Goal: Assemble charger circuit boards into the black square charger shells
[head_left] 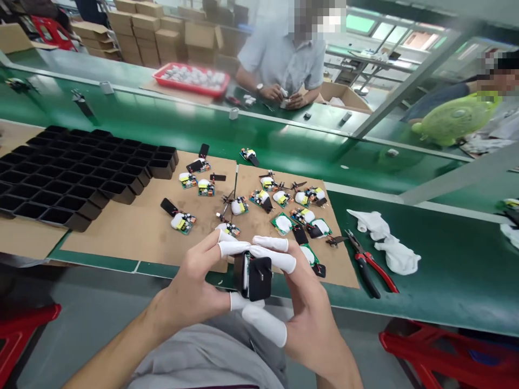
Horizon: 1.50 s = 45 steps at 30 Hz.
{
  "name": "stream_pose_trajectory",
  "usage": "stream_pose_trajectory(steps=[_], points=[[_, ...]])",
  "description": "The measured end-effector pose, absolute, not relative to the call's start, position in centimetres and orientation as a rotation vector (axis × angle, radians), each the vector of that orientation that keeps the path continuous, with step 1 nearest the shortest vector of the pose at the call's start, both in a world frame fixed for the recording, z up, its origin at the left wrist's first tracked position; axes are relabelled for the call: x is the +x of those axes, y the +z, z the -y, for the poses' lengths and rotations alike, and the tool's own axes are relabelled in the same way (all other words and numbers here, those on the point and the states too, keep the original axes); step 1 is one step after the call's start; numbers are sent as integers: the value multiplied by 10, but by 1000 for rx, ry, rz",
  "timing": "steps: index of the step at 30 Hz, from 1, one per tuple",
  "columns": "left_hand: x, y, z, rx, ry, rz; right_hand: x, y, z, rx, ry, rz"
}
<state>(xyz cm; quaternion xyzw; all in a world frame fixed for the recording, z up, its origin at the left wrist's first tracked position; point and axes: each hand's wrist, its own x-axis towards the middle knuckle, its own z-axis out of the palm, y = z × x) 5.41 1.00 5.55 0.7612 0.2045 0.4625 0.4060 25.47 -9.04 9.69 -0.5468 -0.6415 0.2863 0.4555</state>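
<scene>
Here we are, apparently seating a board (246, 273) into its case (239, 274), plate (256, 290) on the right; the next move seems to want even pressure. Our left hand (197, 275) and right hand (302, 294) both grasp the case, fingers (279, 259) far, thumbs (265, 325) near, by the desk (450, 297)'s near edge.

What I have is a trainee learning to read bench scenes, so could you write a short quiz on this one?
1. What metal parts stick out of the rectangular black plastic casing held between the left hand and right hand?

2. True or false: only the left hand wears white finger covers.

3. Where do the metal pliers with red-and-black handles lie?
a) on the brown cardboard
b) on the glossy green tabletop, right of the cardboard
c) inside the red plastic tray

Key:
1. Prongs
2. False; both hands wear them
3. b
</scene>
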Motion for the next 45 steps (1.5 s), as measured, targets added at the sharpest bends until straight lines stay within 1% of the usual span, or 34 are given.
stream_pose_trajectory(steps=[5,10,13,16,22,28,30,38,45], points=[[57,43,-33,1872,1192,-574,242,83,56,-1323,585,1551],[68,28,-34,1780,1253,-604,234,63,52,-1315,430,1410],[69,19,-33,1821,1272,-606,235,67,53,-1334,328,1500],[68,14,-35,1852,1264,-597,238,76,54,-1344,304,1555],[67,15,-39,1837,1173,-527,249,74,57,-1369,364,1591],[70,16,-35,1826,1139,-478,265,62,59,-1353,680,1521],[71,17,-34,1828,1134,-457,269,61,58,-1310,727,1512],[72,26,-27,1947,1097,-507,274,68,58,-1308,744,1581],[76,25,-22,1903,993,-548,282,58,67,-1335,767,1550]])
